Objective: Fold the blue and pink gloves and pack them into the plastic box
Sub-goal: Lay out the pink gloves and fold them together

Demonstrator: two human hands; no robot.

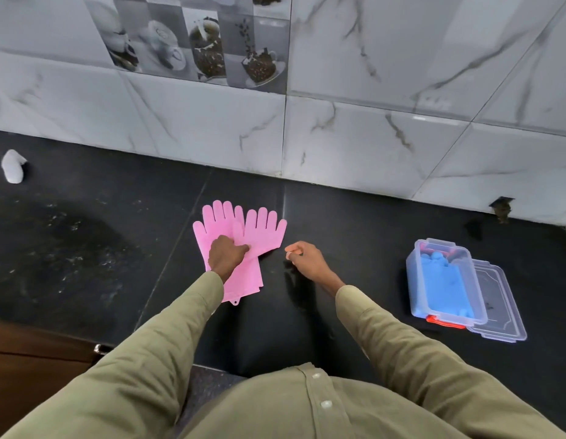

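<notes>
Olive-green sleeves (pixel 167 327) reach forward from the near edge of the black counter (pixel 85 248); the left hand (pixel 226 256) presses down on the pink gloves (pixel 243 236), its fingers curled and its forefinger laid across the spot where the two gloves overlap, pinning rather than clasping them; the right hand (pixel 307 258) hovers just beside the gloves on their right, loosely curled with thumb and forefinger close together, holding nothing that can be seen. The pink gloves lie flat near the middle of the counter, one partly over the other, fingers spread toward the tiled wall (pixel 370 137) and cuffs toward the person; they are unfolded.

Well apart, toward the right end of the counter, stands the clear plastic box (pixel 414 280) with its red latch (pixel 446 323) at the near end; the blue gloves (pixel 443 286) lie inside it, filling most of the floor of the box; its clear lid (pixel 503 312) rests flat on the counter, touching the box on its right side. At the far left edge, close to the wall, a small white object (pixel 12 166) lies alone.
</notes>
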